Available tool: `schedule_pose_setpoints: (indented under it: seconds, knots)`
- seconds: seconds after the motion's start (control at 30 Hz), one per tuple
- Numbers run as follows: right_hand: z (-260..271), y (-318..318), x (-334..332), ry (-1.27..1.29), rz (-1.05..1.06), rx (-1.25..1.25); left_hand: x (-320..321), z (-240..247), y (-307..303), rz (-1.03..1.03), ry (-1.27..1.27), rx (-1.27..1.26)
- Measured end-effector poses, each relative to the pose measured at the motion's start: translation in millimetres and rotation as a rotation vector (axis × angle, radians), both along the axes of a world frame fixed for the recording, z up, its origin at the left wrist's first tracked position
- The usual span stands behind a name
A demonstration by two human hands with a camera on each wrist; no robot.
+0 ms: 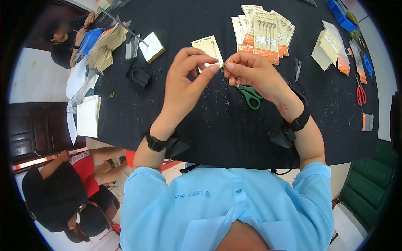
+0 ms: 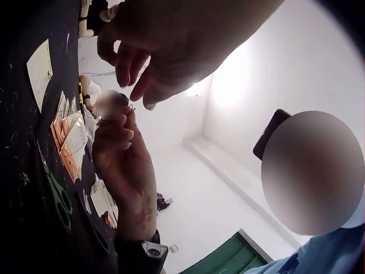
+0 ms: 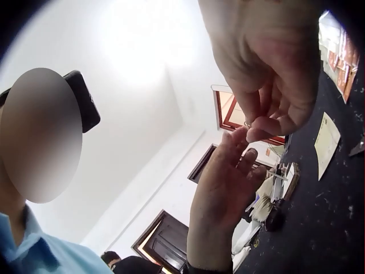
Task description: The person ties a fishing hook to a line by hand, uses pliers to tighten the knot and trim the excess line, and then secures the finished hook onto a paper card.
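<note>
In the head view my right hand [image 1: 255, 73] pinches a small metal fish hook [image 3: 247, 124] between thumb and forefinger. My left hand [image 1: 186, 77] is raised just beside it, its thumb and fingertips close to the hook with a gap between them in the left wrist view. Beyond the hands lies a cream card [image 1: 208, 44] with a single hook on it, partly covered by the left fingers. Green-handled scissors [image 1: 251, 100] lie on the black cloth below the right hand, their blades partly hidden.
Several cream-and-orange hook cards [image 1: 266, 35] are heaped at the back. More packets [image 1: 326, 50] and red-handled scissors [image 1: 360, 95] lie right. On the left are a white card stack [image 1: 152, 47], a black holder [image 1: 138, 76] and paper bundles [image 1: 100, 56]. Another person [image 1: 63, 42] sits far left.
</note>
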State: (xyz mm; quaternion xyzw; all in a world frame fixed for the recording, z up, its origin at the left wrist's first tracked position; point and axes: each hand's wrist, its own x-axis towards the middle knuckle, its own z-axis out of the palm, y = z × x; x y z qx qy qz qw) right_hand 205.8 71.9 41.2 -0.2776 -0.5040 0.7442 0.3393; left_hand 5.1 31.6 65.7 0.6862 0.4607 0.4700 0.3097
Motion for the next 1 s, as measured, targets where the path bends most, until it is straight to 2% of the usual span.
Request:
schedule_pose_setpoints:
  seconds: [0.1,0.2,0.47,0.67,1.0]
  knots:
    - [5.3,-3.8,0.4,-0.121,0.026,0.063,7.0,-1.4,0.2,0.013,0.025,0.007]
    - [2.2,-5.2,-0.3,-0.097,0.055,0.040,7.9,-1.5,-1.6,0.013,0.053,-0.010]
    - [0.2,-4.3,-0.5,0.076,0.116,-0.217,4.3,-9.5,-3.6,0.041,0.059,0.064]
    - [-3.3,-2.6,0.0,0.167,0.193,-0.366,2.7,-20.6,-2.8,0.030,-0.114,-0.035]
    - [-11.3,-0.8,-2.6,0.257,0.234,-0.453,3.4,-31.2,-4.0,-0.045,-0.370,-0.172]
